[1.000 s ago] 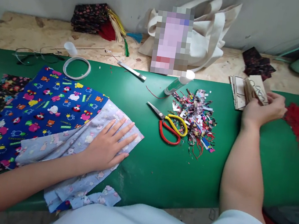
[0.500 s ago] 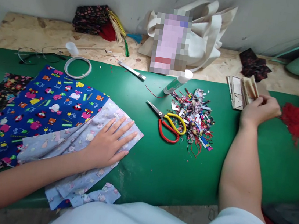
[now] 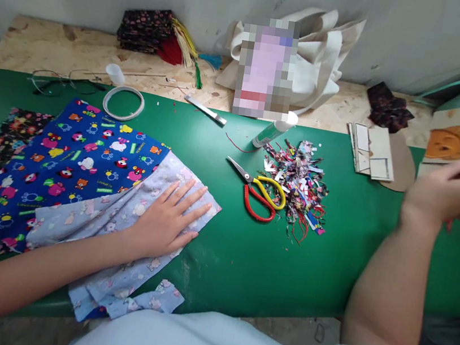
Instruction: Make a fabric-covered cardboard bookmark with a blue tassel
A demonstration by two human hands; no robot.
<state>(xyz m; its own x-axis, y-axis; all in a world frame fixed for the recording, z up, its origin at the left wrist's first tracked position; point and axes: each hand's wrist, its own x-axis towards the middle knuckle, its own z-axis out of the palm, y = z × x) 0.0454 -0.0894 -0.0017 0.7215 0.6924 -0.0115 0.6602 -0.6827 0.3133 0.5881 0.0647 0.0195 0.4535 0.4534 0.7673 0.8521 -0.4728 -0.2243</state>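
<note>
My left hand [image 3: 170,218] lies flat, fingers spread, on a pale lavender printed fabric [image 3: 98,222]. Under that fabric, to the left, spreads a blue cartoon-print fabric [image 3: 73,162]. At the far right my right hand [image 3: 455,181] pinches a cream card [image 3: 450,135] with an orange bear-like picture, raised off the table. Left of this hand sits a small stack of cream cards [image 3: 381,157], partly on a rounded brown cardboard piece [image 3: 405,163]. Scissors [image 3: 259,191] with one yellow and one red handle lie between my hands, blades pointing left.
A heap of fabric scraps [image 3: 299,182] touches the scissors. A glue stick [image 3: 274,130] stands tilted behind it. Farther back are a tape ring [image 3: 124,103], glasses [image 3: 69,84], a snap-off knife [image 3: 206,111], dark floral pouches with tassels [image 3: 145,29] and a canvas bag [image 3: 322,65].
My right hand has moved right from the card stack, lifting a card whose orange picture now shows. More of the rounded cardboard is visible. The left hand has stayed on the fabric.
</note>
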